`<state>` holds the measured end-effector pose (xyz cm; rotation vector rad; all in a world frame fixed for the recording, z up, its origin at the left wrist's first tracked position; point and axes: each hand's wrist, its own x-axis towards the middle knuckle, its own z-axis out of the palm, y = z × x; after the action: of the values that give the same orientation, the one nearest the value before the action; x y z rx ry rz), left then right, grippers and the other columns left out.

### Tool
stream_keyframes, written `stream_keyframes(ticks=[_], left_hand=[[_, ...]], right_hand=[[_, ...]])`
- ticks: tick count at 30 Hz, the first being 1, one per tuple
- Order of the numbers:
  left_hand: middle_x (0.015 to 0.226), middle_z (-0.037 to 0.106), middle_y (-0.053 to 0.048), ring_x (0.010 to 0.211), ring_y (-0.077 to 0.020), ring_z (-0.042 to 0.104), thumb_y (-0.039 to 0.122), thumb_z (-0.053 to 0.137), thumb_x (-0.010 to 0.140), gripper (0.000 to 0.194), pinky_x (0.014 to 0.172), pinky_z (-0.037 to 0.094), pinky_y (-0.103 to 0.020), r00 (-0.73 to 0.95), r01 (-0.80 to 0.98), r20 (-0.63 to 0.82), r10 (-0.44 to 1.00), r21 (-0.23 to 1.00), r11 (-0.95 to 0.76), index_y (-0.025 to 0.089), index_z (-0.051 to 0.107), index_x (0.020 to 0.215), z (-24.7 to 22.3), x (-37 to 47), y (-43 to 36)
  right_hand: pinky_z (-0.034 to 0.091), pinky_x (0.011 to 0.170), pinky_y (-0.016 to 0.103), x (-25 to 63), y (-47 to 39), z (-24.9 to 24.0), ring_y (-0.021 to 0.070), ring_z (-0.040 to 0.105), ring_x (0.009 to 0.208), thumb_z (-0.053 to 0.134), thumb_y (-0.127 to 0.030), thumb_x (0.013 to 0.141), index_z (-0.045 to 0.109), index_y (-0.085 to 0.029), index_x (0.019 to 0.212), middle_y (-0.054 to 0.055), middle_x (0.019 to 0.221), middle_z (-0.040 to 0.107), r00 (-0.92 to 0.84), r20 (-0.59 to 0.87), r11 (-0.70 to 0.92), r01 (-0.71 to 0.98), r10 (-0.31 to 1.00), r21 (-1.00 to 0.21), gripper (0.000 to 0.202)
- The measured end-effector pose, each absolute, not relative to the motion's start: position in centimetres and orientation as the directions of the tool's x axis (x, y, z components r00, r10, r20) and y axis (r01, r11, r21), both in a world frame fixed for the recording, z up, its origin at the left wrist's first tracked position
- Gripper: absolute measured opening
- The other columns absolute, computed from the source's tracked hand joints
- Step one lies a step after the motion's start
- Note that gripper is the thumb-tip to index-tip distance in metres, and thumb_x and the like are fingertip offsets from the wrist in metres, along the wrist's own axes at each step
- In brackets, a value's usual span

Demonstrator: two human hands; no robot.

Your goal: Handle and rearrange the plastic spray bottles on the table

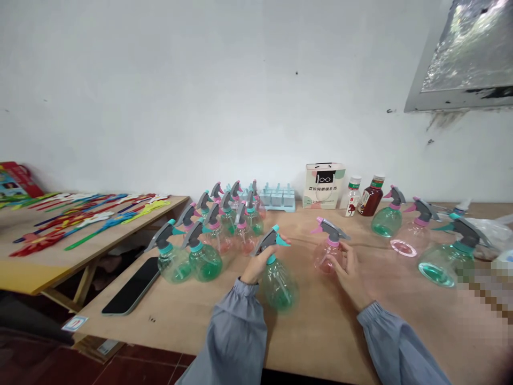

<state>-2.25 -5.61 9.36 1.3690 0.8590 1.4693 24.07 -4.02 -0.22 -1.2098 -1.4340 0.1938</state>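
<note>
My left hand [261, 263] is closed round the neck of a green spray bottle [280, 289], whose grey and teal trigger head tips up to the right. Fingers of my right hand [348, 270] grip the side of a pink spray bottle [325, 258] with a grey and pink head. To the left of my hands stands a group of green and pink spray bottles [206, 262]. On the right are a green spray bottle [387, 221], a pink spray bottle [411, 238] and a larger-looking green spray bottle [443, 264], the last two tilted.
A phone [132, 286] lies near the table's left edge. Against the wall stand a light blue mould rack [278, 198], a paper bag [324, 187], a white bottle [352, 197] and a dark red bottle [372, 197]. Colourful flat strips [88, 222] cover another table at left.
</note>
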Motion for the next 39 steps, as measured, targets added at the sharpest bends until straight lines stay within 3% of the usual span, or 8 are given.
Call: stream_keyframes(ticks=[4, 11, 21, 26, 30, 33, 36, 39], left_hand=[[0.087, 0.073, -0.005, 0.089, -0.0208, 0.068, 0.041, 0.068, 0.073, 0.026, 0.092, 0.050, -0.034, -0.070, -0.004, 0.476, 0.877, 0.879, -0.477, 0.018, 0.072, 0.085, 10.0, -4.1, -6.2], [0.055, 0.047, 0.005, 0.054, -0.0089, 0.043, 0.038, 0.069, 0.072, 0.025, 0.052, 0.037, -0.021, -0.496, 0.356, 0.550, 0.672, 0.834, -0.420, 0.016, 0.062, 0.064, 9.9, -9.1, -7.2], [0.087, 0.071, -0.003, 0.079, -0.0168, 0.067, 0.045, 0.071, 0.074, 0.034, 0.076, 0.053, -0.028, -0.700, 0.405, 0.614, 0.366, 0.762, -0.505, 0.017, 0.067, 0.092, 7.7, -9.7, -5.1], [0.078, 0.068, -0.002, 0.075, -0.0160, 0.066, 0.044, 0.066, 0.079, 0.027, 0.078, 0.053, -0.030, -0.687, 0.528, 0.669, 0.283, 0.728, -0.438, 0.019, 0.066, 0.088, 7.0, -9.5, -4.1], [0.096, 0.069, -0.007, 0.091, -0.0197, 0.068, 0.044, 0.066, 0.082, 0.032, 0.087, 0.054, -0.037, -0.638, 0.539, 0.720, 0.275, 0.672, -0.508, 0.019, 0.061, 0.102, 7.1, -9.8, -3.7], [0.125, 0.059, -0.013, 0.120, -0.0281, 0.059, 0.043, 0.069, 0.081, 0.049, 0.104, 0.046, -0.051, -0.532, 0.708, 0.847, -0.011, 0.438, -0.553, 0.022, 0.049, 0.121, 7.3, -10.1, -4.6], [0.127, 0.056, -0.011, 0.123, -0.0303, 0.054, 0.043, 0.069, 0.082, 0.050, 0.107, 0.042, -0.056, -0.374, 0.800, 0.899, -0.230, 0.187, -0.570, 0.029, 0.047, 0.124, 7.4, -8.3, -6.3], [0.120, 0.059, -0.009, 0.116, -0.0252, 0.059, 0.035, 0.066, 0.084, 0.045, 0.104, 0.046, -0.049, -0.231, 0.655, 0.958, 0.168, 0.281, -0.702, 0.025, 0.050, 0.125, 7.3, -3.2, -7.6]], right_hand=[[0.044, 0.100, 0.052, 24.1, -3.8, -0.4, 0.0290, 0.057, 0.111, 0.061, -0.059, 0.085, 0.052, -0.021, 0.129, 0.013, 0.123, 0.060, 0.231, 0.641, 0.447, 0.548, 0.732, -0.707, 0.059], [0.045, 0.098, 0.052, 24.1, -3.5, -0.7, 0.0294, 0.059, 0.109, 0.061, -0.061, 0.084, 0.053, -0.020, 0.127, 0.014, 0.122, 0.061, 0.245, 0.656, 0.455, 0.550, 0.714, -0.701, 0.060], [0.045, 0.098, 0.052, 24.1, -3.6, -0.5, 0.0297, 0.059, 0.109, 0.061, -0.061, 0.083, 0.053, -0.020, 0.125, 0.014, 0.120, 0.062, 0.246, 0.646, 0.450, 0.542, 0.722, -0.710, 0.060], [0.044, 0.100, 0.053, 23.7, -3.8, -0.3, 0.0300, 0.058, 0.111, 0.061, -0.063, 0.083, 0.052, -0.020, 0.127, 0.014, 0.122, 0.060, 0.259, 0.628, 0.443, 0.519, 0.733, -0.731, 0.062], [0.044, 0.101, 0.055, 23.8, -3.7, -0.5, 0.0304, 0.057, 0.113, 0.060, -0.063, 0.083, 0.051, -0.021, 0.127, 0.013, 0.122, 0.059, 0.267, 0.641, 0.449, 0.524, 0.720, -0.723, 0.061], [0.043, 0.104, 0.055, 23.8, -3.6, -0.9, 0.0303, 0.056, 0.117, 0.058, -0.061, 0.086, 0.049, -0.020, 0.130, 0.014, 0.126, 0.058, 0.241, 0.654, 0.468, 0.529, 0.718, -0.708, 0.061], [0.040, 0.110, 0.054, 23.2, -3.9, -1.3, 0.0300, 0.052, 0.127, 0.054, -0.056, 0.090, 0.041, -0.020, 0.139, 0.015, 0.135, 0.053, 0.189, 0.659, 0.489, 0.532, 0.728, -0.692, 0.062], [0.039, 0.113, 0.052, 22.2, -4.5, -1.8, 0.0296, 0.047, 0.135, 0.051, -0.051, 0.094, 0.030, -0.021, 0.148, 0.016, 0.145, 0.047, 0.109, 0.670, 0.513, 0.557, 0.734, -0.653, 0.065]])
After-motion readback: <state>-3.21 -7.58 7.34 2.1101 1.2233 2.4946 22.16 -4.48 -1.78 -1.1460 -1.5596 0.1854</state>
